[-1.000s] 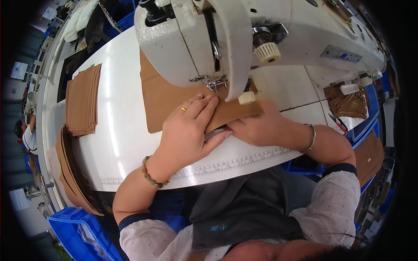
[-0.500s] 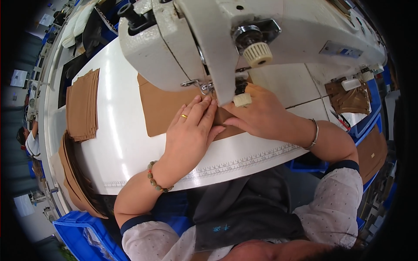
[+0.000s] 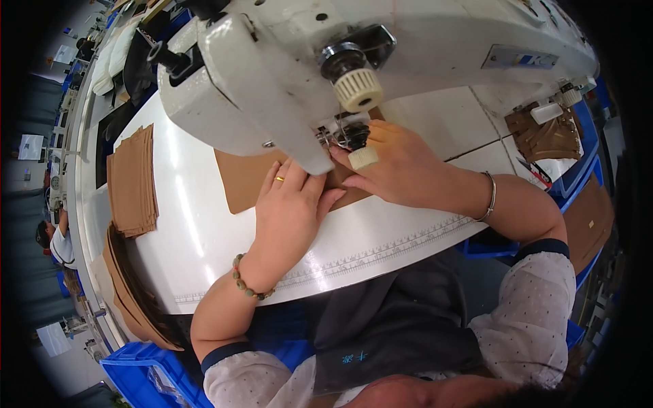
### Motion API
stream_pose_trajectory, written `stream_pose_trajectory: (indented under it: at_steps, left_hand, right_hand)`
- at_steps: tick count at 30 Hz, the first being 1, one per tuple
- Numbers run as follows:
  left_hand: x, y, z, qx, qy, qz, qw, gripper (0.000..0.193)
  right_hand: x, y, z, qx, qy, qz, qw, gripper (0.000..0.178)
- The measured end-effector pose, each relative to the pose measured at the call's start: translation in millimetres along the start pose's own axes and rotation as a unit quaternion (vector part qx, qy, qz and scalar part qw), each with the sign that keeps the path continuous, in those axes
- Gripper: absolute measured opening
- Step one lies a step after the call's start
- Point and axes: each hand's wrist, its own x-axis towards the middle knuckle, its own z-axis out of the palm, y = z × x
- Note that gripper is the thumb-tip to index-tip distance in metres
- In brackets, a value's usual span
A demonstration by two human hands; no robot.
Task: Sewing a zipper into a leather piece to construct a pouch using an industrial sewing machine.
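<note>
A flat brown panel (image 3: 238,182), leather or cloth, lies on the white table under the head of a sewing machine (image 3: 299,88). My left hand (image 3: 289,204) rests flat on it, fingers stretched toward the needle area; the machine head covers some of the fingertips. On the panel's right part lies my right hand (image 3: 394,163), its index finger reaching close to the presser foot (image 3: 324,136) and its thumb apart from it. A cream knob (image 3: 362,158) hides part of that hand. Something darker brown shows between both hands, its shape unclear.
A stack of brown panels (image 3: 132,183) lies at the left, larger brown pieces (image 3: 136,299) by the table's left edge. Small brown pieces (image 3: 544,136) fill a blue tray at the right. A ruler strip (image 3: 367,255) runs along the front edge; a blue crate (image 3: 146,367) stands below.
The view has shifted, so the machine head appears farther left and lower. Both hands stay on the panel; the right index finger now shows near the presser foot.
</note>
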Motion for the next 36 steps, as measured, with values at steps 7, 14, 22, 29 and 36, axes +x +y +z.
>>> stream_pose_trajectory:
  at_steps: [7, 14, 22, 29, 36]
  left_hand:
    - [-1.8, 2.5, -0.9, 0.023, -0.011, -0.017, 1.000, 0.046]
    - [0.5, -0.3, -0.8, 0.027, -0.006, -0.013, 1.000, 0.047]
    - [-1.3, -1.9, 1.0, 0.043, -0.002, -0.003, 0.999, 0.049]
    - [-1.7, -0.6, 1.1, 0.050, 0.009, -0.003, 0.999, 0.050]
    - [-1.3, -1.7, 1.5, 0.049, 0.011, -0.002, 0.999, 0.051]
  right_hand:
    - [0.2, 0.0, 0.6, -0.010, -0.004, -0.006, 1.000, 0.049]
    - [2.0, 1.5, 0.4, -0.013, -0.008, -0.004, 1.000, 0.051]
    - [3.8, -0.4, 0.3, -0.013, -0.006, 0.008, 1.000, 0.048]
    - [2.8, 0.1, 0.2, -0.007, -0.008, 0.001, 1.000, 0.045]
    - [4.1, 1.9, -1.1, -0.011, -0.009, -0.008, 1.000, 0.043]
